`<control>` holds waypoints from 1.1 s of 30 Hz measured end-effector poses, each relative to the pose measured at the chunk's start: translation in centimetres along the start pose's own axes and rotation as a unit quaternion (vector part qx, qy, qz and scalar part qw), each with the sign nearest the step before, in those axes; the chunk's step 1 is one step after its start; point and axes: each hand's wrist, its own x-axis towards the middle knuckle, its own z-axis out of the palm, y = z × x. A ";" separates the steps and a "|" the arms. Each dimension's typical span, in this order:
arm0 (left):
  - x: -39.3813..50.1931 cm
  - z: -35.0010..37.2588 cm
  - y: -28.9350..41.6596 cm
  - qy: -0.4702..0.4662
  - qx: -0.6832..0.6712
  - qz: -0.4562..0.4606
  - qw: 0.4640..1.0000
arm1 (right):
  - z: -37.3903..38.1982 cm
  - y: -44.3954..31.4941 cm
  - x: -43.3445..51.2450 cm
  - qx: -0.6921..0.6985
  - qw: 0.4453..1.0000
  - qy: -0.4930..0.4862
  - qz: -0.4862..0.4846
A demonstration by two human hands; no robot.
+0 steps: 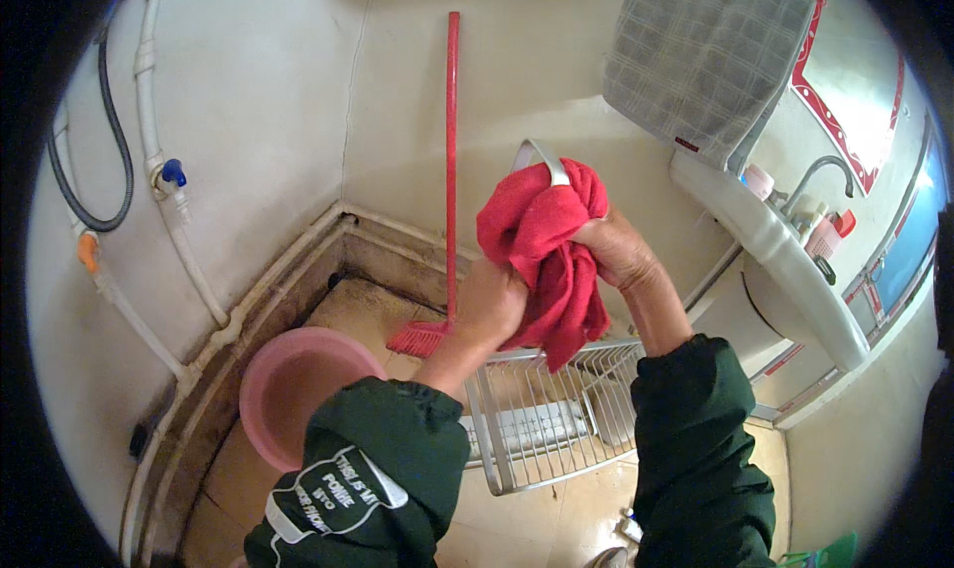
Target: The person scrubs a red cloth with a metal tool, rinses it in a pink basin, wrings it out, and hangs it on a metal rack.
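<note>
A bunched red cloth (551, 240) is held up before me in both hands. My left hand (488, 300) grips its lower left side, the fingers mostly hidden. My right hand (618, 247) clasps the cloth from the right. A curved pale metal strip (548, 158) rises out of the top of the cloth; the folds hide how it continues. Beneath the hands is a metal wire rack (559, 419), and the cloth's lower end hangs in front of its upper edge. I cannot tell whether the strip belongs to the rack.
A pink basin (257, 411) stands on the tiled floor at left. A red-handled broom (452, 136) leans against the wall. White pipes (190, 262) with valves run along the left wall. At right are a white washbasin (775, 247) and a hanging grey checked towel (700, 61).
</note>
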 end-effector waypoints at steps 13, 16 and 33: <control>2.3 -10.5 -2.3 -0.523 0.235 -0.178 0.800 | 2.4 13.6 -3.2 -0.277 0.952 -0.093 -0.089; 2.7 -9.4 -1.8 -0.343 0.046 -0.164 0.924 | 1.8 15.0 -4.3 -0.449 0.889 -0.089 -0.032; -4.2 -1.7 1.3 -0.165 -0.200 -0.190 0.947 | -10.0 16.7 -12.1 -0.640 0.767 0.026 -0.030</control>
